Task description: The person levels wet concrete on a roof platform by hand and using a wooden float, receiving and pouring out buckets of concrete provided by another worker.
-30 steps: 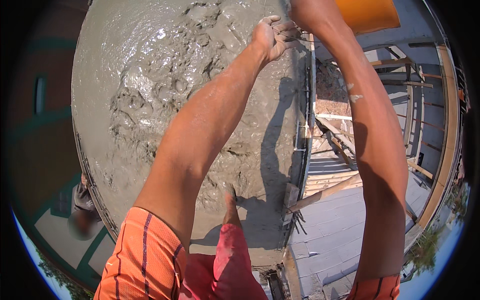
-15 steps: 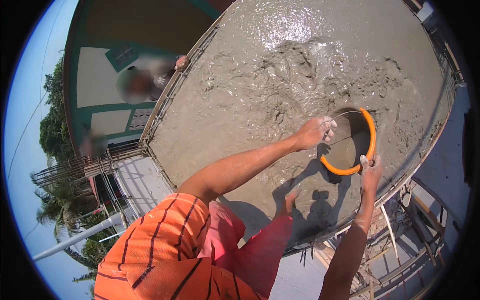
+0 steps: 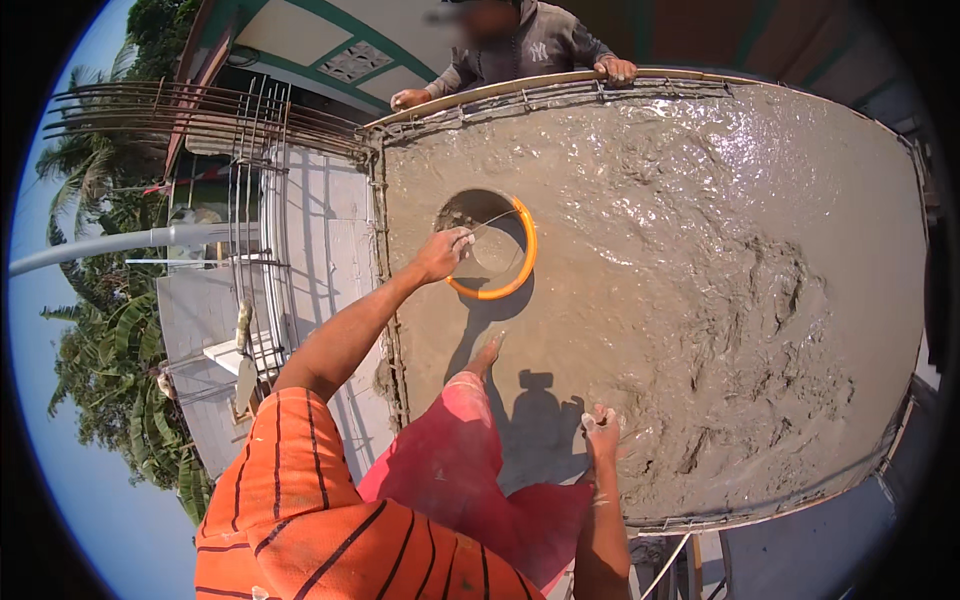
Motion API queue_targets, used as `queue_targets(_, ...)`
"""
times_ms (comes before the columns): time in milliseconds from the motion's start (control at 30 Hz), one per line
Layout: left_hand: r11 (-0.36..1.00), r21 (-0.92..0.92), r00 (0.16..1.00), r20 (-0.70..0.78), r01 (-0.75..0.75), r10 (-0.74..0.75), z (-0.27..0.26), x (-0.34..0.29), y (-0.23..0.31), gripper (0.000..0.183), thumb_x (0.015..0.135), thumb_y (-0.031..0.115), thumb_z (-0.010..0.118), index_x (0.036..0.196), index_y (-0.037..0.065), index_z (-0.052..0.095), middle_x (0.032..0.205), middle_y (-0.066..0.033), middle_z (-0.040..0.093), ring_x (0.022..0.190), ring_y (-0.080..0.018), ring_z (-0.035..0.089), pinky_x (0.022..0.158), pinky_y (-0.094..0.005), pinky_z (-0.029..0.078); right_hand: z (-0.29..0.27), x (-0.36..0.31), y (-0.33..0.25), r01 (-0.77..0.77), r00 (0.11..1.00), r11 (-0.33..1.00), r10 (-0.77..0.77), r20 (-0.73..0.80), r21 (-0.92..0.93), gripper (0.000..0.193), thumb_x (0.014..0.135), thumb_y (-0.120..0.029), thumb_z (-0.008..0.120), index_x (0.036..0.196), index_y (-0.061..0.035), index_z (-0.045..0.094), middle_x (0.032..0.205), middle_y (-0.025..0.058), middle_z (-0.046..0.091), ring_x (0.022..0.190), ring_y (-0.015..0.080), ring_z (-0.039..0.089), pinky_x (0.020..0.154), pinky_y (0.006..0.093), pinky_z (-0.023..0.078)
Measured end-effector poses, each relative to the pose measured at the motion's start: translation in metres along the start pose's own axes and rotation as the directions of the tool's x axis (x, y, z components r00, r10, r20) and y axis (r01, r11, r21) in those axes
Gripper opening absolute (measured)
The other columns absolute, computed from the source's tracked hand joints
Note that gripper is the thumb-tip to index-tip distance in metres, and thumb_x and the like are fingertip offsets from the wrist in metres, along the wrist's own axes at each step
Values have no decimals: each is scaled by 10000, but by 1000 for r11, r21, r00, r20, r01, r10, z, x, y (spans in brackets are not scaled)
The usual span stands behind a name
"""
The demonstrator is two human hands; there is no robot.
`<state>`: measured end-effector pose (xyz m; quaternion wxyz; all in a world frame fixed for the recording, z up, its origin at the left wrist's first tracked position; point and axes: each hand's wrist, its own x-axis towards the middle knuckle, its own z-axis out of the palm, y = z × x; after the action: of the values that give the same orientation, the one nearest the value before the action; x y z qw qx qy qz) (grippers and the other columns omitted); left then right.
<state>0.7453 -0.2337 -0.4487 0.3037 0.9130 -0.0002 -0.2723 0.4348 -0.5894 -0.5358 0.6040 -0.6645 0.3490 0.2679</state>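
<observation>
My left hand (image 3: 443, 254) is closed on the thin wire handle of a bucket (image 3: 531, 250) with a thick orange rim. The bucket is tilted, so its mouth faces me, and grey residue clings to its inner wall. It is over the smooth left part of the wet concrete (image 3: 640, 330), beyond my bare foot; whether it touches the surface I cannot tell. Low over the concrete on the right, my right hand (image 3: 601, 432) is away from the bucket. Its cement-smeared fingers are loosely bent and apart, with nothing visible in them.
A co-worker (image 3: 520, 50) stands beyond the far edge board (image 3: 560, 80), both hands on it. Rebar (image 3: 180, 125) sticks out at the left corner, by a pale block wall (image 3: 325, 260). Churned lumps of concrete lie to the right. A grey pipe (image 3: 110, 245) crosses at far left.
My view has turned toward the left corner. The bucket has swung left in my left hand, and my right hand has let go of its rim. The co-worker is now straight ahead.
</observation>
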Motion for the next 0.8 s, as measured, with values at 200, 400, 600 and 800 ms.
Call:
queue_targets(200, 999, 34, 943, -331, 39, -26, -103, 78, -124, 187, 874, 134, 445, 945, 35, 587, 790, -157, 602, 735, -279, 580, 683, -361, 449, -23, -5, 70, -70, 995, 976, 52, -91, -208, 222, 754, -41, 600, 964, -16, 531, 720, 25, 557, 586, 105, 527, 518, 242, 426)
queue_targets(400, 934, 200, 879, -440, 296, -184, -169, 110, -240, 232, 831, 167, 497, 1016, 60, 587, 919, -227, 602, 911, -392, 555, 781, -439, 441, 6, -62, -16, -292, 956, 956, 291, -27, -34, 169, 771, -41, 595, 929, -24, 538, 743, 22, 567, 564, 96, 516, 498, 239, 415)
queue_targets(600, 971, 198, 849, -528, 135, -10, -121, 87, -162, 514, 761, 84, 564, 1228, -24, 380, 1207, -257, 438, 1148, -391, 394, 965, -437, 321, 30, -129, -9, -172, 957, 833, 14, -291, -526, 256, 781, -75, 584, 1023, -18, 521, 811, 109, 592, 683, 235, 580, 616, 309, 462)
queue_targets(800, 986, -163, 947, 307, -44, 93, 21, -136, -62, 538, 758, 234, 616, 1196, -9, 420, 1218, -230, 433, 1146, -375, 404, 962, -424, 333, 65, -185, -51, -538, 808, 600, 167, -565, -592, 617, 796, -407, 557, 1246, -14, 402, 1202, 257, 453, 1125, 404, 428, 930, 441, 367)
